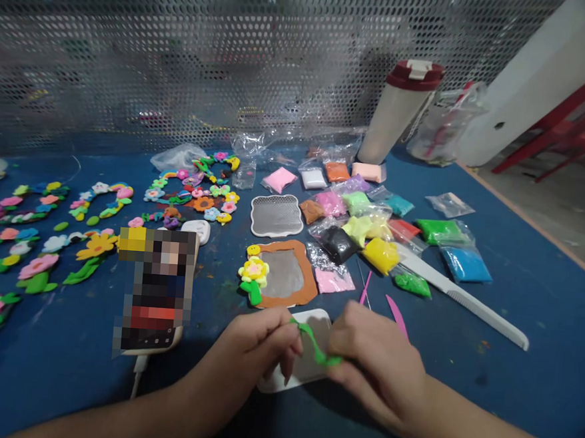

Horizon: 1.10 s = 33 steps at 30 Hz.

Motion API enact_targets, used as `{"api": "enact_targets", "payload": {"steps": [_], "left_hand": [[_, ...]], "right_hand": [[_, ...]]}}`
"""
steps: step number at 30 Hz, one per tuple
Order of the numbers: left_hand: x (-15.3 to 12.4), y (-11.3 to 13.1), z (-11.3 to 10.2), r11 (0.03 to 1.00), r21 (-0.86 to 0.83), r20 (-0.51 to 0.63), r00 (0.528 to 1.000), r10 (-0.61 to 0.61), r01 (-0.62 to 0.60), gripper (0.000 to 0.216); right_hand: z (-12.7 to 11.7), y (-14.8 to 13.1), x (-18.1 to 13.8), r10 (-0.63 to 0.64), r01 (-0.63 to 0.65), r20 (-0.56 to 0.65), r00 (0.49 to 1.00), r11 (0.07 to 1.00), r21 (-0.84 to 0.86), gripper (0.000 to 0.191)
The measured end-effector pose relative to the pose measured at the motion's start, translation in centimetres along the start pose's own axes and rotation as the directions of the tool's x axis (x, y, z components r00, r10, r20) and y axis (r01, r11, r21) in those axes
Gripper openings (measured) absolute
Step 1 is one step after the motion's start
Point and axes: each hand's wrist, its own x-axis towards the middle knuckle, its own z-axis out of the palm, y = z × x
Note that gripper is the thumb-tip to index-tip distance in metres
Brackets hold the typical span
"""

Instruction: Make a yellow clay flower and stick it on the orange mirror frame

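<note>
A thin, wavy strip of green modelling clay [317, 349] stretches between my hands. One end is pinched in the fingers of my left hand [258, 340], the other in those of my right hand [375, 361]. Below them lies a white-rimmed board [306, 373], partly hidden by the hands. Just beyond it is a mirror with a brown clay frame [305, 263], bearing a yellow clay flower [254, 270] and green leaves on its left side. A pink clay knife [396, 313] and a thin pink tool [365, 289] lie past my right hand.
Several bags of coloured clay, such as the yellow bag [381, 254], crowd the centre right beside a white comb [467, 299]. A phone [159, 296] with a cable and flower-decorated frames [97, 245] lie left. A tumbler [397, 113] stands at the back near a perforated metal panel [183, 58].
</note>
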Motion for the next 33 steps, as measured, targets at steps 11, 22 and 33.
{"api": "enact_targets", "payload": {"steps": [11,22,33], "left_hand": [[-0.8,-0.1,-0.2,0.986,0.085,0.26,0.959,0.116,-0.142,0.03],[-0.7,0.2,-0.2,0.999,0.043,0.19,0.982,0.003,-0.011,0.025],[-0.2,-0.7,0.3,0.902,0.397,0.148,0.981,0.123,-0.173,0.019]], "right_hand": [[0.0,-0.3,0.4,0.036,-0.039,0.245,0.969,0.999,0.007,0.033],[-0.3,-0.5,0.4,0.368,-0.389,0.137,0.92,0.903,0.184,0.026],[0.7,-0.5,0.0,0.161,-0.132,0.196,0.967,0.979,-0.154,0.033]]}}
